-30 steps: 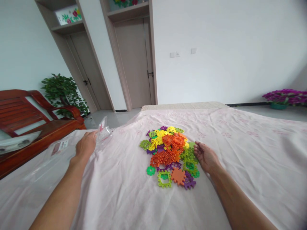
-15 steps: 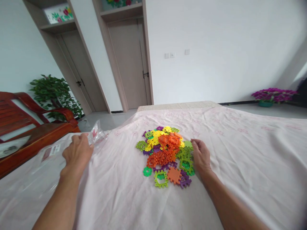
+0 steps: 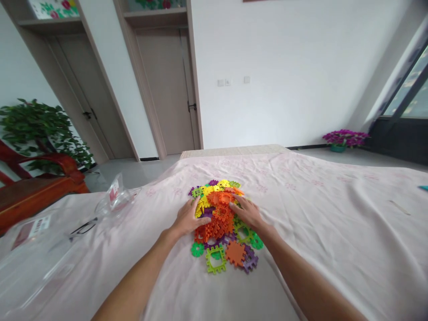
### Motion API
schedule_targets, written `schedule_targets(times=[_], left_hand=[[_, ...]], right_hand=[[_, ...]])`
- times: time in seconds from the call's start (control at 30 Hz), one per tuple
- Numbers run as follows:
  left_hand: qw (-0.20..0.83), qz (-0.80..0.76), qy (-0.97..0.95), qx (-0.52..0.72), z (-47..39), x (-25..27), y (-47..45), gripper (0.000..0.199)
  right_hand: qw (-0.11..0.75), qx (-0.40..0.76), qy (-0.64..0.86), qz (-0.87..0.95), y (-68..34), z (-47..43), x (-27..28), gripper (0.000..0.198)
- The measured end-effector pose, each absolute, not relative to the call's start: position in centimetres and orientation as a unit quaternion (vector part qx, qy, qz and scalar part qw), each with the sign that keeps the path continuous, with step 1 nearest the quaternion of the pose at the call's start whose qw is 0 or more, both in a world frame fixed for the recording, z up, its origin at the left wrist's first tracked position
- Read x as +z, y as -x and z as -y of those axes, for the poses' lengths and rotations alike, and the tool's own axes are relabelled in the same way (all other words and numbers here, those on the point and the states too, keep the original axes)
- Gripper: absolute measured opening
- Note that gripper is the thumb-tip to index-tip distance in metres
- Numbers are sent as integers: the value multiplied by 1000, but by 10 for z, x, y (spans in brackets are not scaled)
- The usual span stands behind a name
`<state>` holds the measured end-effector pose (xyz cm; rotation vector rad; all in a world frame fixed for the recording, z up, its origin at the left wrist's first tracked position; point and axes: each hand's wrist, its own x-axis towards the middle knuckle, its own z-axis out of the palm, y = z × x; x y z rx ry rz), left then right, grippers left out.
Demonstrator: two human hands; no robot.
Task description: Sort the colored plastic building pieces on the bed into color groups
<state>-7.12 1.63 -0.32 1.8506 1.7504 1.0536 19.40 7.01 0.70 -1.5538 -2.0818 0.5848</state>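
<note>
Plastic pieces [image 3: 220, 218] now touch the left hand [image 3: 187, 218], earlier beside the bag [image 3: 117, 196].

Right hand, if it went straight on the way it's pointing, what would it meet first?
Most likely the orange pieces: the right hand points at them from close by, though depth is unclear, so it may already be touching some.

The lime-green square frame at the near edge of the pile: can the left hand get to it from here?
Probably yes: the left hand is open at the left of the pile, and nothing seems to lie over the frame.
</note>
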Motion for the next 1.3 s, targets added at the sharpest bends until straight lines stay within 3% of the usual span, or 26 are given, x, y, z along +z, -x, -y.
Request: schedule_targets(times=[0.1, 0.27, 0.37, 0.43, 0.53, 0.7, 0.8, 0.93, 1.13, 1.3], left_hand=[[186, -614, -676, 363, -27, -8, 65, 89], [249, -557, -624, 487, -18, -13, 70, 72], [307, -544, -541, 564, -15, -15, 77, 62], [279, -567, -493, 598, -16, -18, 83, 57], [195, -615, -460, 610, -20, -23, 92, 49], [175, -660, -491, 540, -22, -26, 98, 43], [192, -667, -515, 503, -23, -24, 95, 39], [189, -677, -518, 487, -25, -22, 91, 38], [169, -683, -518, 487, -27, -21, 90, 38], [169, -683, -516, 488, -30, -21, 91, 40]], right_hand=[[276, 284, 527, 752, -177, -78, 12, 56], [374, 449, 400, 706, -146, -76, 16, 55], [346, 501, 300, 734, -129, -68, 26, 45], [319, 507, 231, 766, -119, -67, 32, 42], [326, 448, 246, 795, -116, -85, 36, 38], [342, 213, 489, 774, -149, -141, 23, 39], [247, 133, 611, 741, -179, -163, 6, 50], [158, 97, 650, 737, -199, -178, -9, 58], [134, 61, 611, 778, -177, -204, 4, 60], [85, 112, 531, 836, -144, -211, 18, 56]])
